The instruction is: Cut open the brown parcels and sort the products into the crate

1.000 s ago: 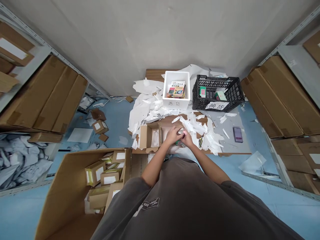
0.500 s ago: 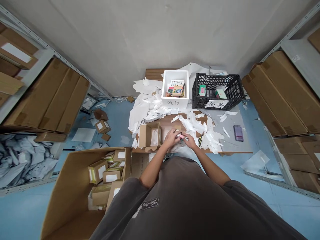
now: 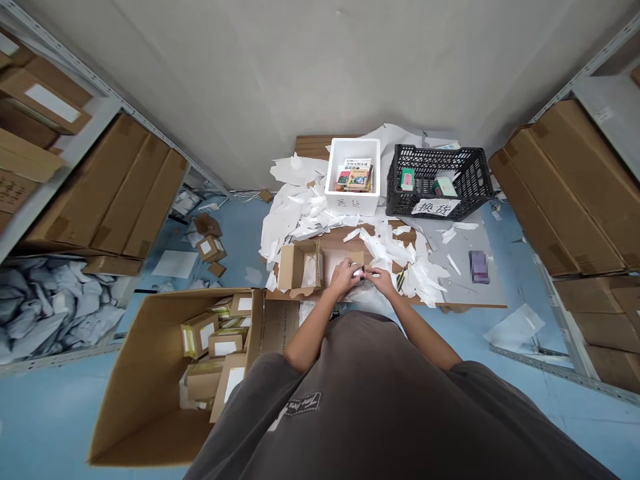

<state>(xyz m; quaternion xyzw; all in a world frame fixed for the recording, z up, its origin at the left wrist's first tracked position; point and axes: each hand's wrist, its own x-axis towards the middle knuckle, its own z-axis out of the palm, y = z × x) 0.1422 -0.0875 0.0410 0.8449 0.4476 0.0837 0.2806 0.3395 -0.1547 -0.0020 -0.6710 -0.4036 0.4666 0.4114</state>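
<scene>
- Fingers of the left hand (image 3: 344,277) curl around a small pinkish-white item (image 3: 359,273), above the table (image 3: 334,241) near its front edge.
- Right hand (image 3: 382,281): fingertips together at the item's right end; whether they pinch it, I cannot tell.
- Thin, ragged paper scraps (image 3: 396,252) litter the wood-grained top.
- Open cardboard box (image 3: 289,268), near the front left corner, pale wrapping inside.
- Smooth white tub (image 3: 352,205), toward the back edge, holding books (image 3: 358,177).
- Black lattice crate (image 3: 399,203) beside it, two green-and-white packs inside.
- Large carton (image 3: 125,380) beyond the front left corner, holding taped, labelled boxes.
</scene>
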